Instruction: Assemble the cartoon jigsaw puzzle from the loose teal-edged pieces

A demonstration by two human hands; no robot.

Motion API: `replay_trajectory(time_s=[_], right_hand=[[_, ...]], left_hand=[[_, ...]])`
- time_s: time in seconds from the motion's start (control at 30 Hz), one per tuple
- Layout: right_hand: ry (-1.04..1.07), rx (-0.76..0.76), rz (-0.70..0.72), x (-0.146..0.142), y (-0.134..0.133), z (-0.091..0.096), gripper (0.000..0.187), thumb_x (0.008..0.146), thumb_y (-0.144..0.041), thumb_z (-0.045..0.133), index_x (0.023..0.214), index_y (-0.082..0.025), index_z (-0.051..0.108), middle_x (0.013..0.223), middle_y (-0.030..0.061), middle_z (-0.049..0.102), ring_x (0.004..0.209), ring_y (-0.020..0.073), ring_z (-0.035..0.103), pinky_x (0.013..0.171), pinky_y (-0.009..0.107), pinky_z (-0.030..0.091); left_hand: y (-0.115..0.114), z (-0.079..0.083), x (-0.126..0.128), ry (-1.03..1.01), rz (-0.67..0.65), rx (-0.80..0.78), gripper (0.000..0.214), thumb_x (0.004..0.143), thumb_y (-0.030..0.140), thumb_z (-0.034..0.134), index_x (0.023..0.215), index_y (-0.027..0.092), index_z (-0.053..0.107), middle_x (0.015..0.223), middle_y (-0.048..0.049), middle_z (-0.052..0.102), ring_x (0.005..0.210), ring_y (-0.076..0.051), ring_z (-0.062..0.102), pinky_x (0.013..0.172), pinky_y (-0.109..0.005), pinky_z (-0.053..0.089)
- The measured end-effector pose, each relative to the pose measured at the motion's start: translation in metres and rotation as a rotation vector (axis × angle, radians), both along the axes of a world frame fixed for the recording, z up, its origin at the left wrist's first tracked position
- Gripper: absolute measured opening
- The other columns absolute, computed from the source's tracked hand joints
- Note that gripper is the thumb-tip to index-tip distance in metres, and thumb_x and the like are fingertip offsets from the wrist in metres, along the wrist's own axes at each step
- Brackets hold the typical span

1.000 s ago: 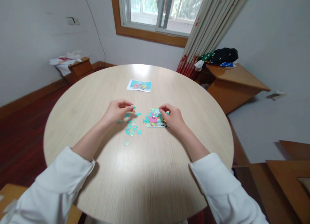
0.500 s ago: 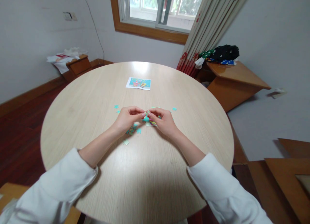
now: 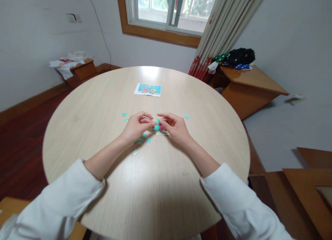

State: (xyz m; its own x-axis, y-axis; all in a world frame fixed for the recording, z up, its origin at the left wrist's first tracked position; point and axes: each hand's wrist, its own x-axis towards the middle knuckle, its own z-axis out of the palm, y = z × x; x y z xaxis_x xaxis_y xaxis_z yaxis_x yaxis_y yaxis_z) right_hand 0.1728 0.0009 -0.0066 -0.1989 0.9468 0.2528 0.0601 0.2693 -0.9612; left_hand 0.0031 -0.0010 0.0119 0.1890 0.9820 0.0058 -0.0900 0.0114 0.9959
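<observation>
My left hand (image 3: 136, 126) is over the table, its thumb and a finger closed at a small turquoise jigsaw puzzle piece (image 3: 156, 127). Opposite it, my right hand (image 3: 176, 127) has its index finger stretched out and apart from the thumb, which is at the colourful joined puzzle pieces (image 3: 163, 130). My right hand partly covers that patch. Below my left hand lies a loose cluster of turquoise puzzle pieces (image 3: 140, 140), with a pale green piece (image 3: 134, 152) nearer to me. Single pieces lie farther out, such as one puzzle piece (image 3: 186, 116) at the right.
A printed cartoon picture (image 3: 147, 89) lies toward the far side of the round wooden table (image 3: 145, 198). Behind the table are a window and a curtain (image 3: 220, 35). A wooden cabinet (image 3: 252, 82) with cloths on it stands at the right.
The fingers of my right hand have spread; its index finger has lifted away from the thumb. The hands' fingertips have moved slightly apart, and more of the pink puzzle part shows.
</observation>
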Motion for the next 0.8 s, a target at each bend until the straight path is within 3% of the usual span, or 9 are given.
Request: replay_trajectory(time_s=[0.23,0.6,0.7,0.8], right_hand=[[-0.011,-0.001,-0.002,0.000,0.000,0.000,0.033,0.076,-0.041,0.067,0.101,-0.019,0.066,0.077,0.0025,0.067,0.069,0.0128,0.061,0.064,0.028,0.048],[-0.136,0.130,-0.026,-0.002,-0.003,0.004,0.022,0.074,-0.032,0.069,0.092,-0.019,0.070,0.081,0.0037,0.069,0.071,0.0135,0.061,0.066,0.028,0.048],[-0.152,0.162,-0.122,0.003,0.004,0.001,0.021,0.074,-0.029,0.066,0.092,-0.019,0.070,0.081,0.0039,0.069,0.072,0.0142,0.062,0.067,0.029,0.049],[-0.184,0.192,-0.251,0.011,0.015,-0.003,0.020,0.075,-0.027,0.064,0.091,-0.018,0.070,0.080,0.0041,0.070,0.074,0.0154,0.063,0.069,0.029,0.049]], left_hand=[[0.001,-0.003,0.001,0.093,-0.071,0.086,0.038,0.058,0.033,0.078,0.089,0.014,0.066,0.065,-0.0007,0.067,0.060,-0.014,0.063,0.064,-0.028,0.049],[0.006,-0.013,-0.002,0.158,-0.048,0.124,0.044,0.063,0.041,0.076,0.096,0.013,0.066,0.071,-0.0054,0.070,0.064,-0.016,0.064,0.066,-0.031,0.052],[0.004,-0.014,-0.003,0.320,-0.008,0.228,0.040,0.074,0.041,0.066,0.102,0.013,0.064,0.082,-0.0093,0.072,0.076,-0.020,0.067,0.076,-0.036,0.053],[-0.002,-0.013,-0.001,0.636,-0.049,0.467,0.033,0.084,0.034,0.054,0.109,0.015,0.063,0.108,-0.0134,0.070,0.101,-0.023,0.064,0.093,-0.041,0.047]])
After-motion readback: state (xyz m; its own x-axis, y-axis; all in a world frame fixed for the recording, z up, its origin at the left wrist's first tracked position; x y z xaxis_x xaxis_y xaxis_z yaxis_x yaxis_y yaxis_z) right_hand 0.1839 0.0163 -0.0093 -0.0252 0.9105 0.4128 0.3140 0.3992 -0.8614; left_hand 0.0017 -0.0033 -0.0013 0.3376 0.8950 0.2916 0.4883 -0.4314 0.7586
